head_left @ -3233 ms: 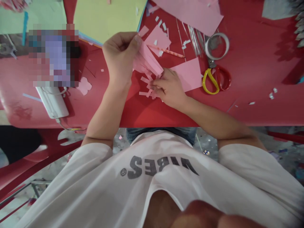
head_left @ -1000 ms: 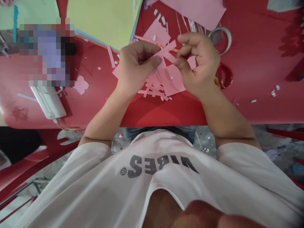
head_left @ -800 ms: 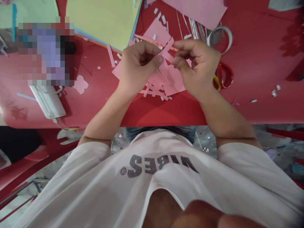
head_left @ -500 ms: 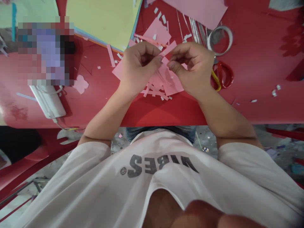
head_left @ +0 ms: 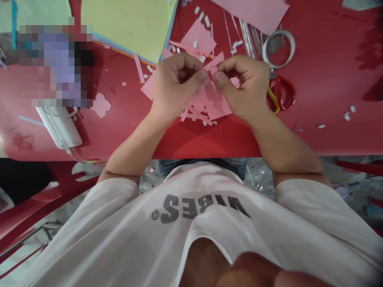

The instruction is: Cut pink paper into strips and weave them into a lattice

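Note:
Over a pile of pink paper, my left hand is closed, thumb and forefinger pinching a narrow pink paper strip. My right hand is closed in a pinch close to the left fingertips, at the same strip; its fingers partly hide what they grip. Beneath both hands lie pink paper sheets and several cut pink strips. Just beyond the fingers rests a pink pencil. Scissors with red and yellow handles lie beside my right wrist.
A tape roll sits beyond the scissors. Yellow-green sheets are stacked at the back left. A white power bank with a cable lies left, near a pink paper cutout. White scraps dot the red table.
My right fingertips have shifted slightly right, opening a small gap from the left ones. The left hand keeps its pinch almost in place. The view has moved a little.

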{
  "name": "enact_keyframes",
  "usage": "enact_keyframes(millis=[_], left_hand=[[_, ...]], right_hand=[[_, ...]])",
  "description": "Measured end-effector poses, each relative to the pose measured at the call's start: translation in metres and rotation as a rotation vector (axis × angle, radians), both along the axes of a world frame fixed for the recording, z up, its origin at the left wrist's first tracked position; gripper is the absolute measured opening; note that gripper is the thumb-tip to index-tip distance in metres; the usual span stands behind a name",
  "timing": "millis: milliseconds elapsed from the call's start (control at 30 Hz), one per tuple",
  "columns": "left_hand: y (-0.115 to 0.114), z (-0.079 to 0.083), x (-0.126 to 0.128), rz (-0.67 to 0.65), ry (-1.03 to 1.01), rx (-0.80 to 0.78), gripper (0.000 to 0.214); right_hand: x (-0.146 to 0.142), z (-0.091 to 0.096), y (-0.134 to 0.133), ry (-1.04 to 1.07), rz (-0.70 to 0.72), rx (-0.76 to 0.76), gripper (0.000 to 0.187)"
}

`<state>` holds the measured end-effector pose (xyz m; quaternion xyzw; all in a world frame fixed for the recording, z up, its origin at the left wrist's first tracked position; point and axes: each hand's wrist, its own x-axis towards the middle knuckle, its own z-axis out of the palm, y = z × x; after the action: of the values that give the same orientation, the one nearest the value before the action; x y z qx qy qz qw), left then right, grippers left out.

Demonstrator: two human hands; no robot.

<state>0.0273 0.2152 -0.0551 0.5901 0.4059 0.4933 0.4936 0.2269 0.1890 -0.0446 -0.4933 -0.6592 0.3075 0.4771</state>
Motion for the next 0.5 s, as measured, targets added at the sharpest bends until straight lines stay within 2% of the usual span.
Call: enact_keyframes(millis=[167,367,500], left_hand=[[0.0016,-0.0034,0.0017,-0.039,0.050,-0.042,0.044],[-0.0025,-0.0044,0.0047,0.006,0.015,-0.022,0.023],[-0.0059,-0.0006,0.0055,0.008,0.033,-0.028,0.024]], right_hand=[[0.0001,0.0032,-0.0023,0.016,0.023,0.022,0.007],[-0.0016,0.0025,-0.0022,0.035,0.014,0.018,0.009],[-0.0025,0.0009,-0.0006,0.061,0.011,0.040,0.009]])
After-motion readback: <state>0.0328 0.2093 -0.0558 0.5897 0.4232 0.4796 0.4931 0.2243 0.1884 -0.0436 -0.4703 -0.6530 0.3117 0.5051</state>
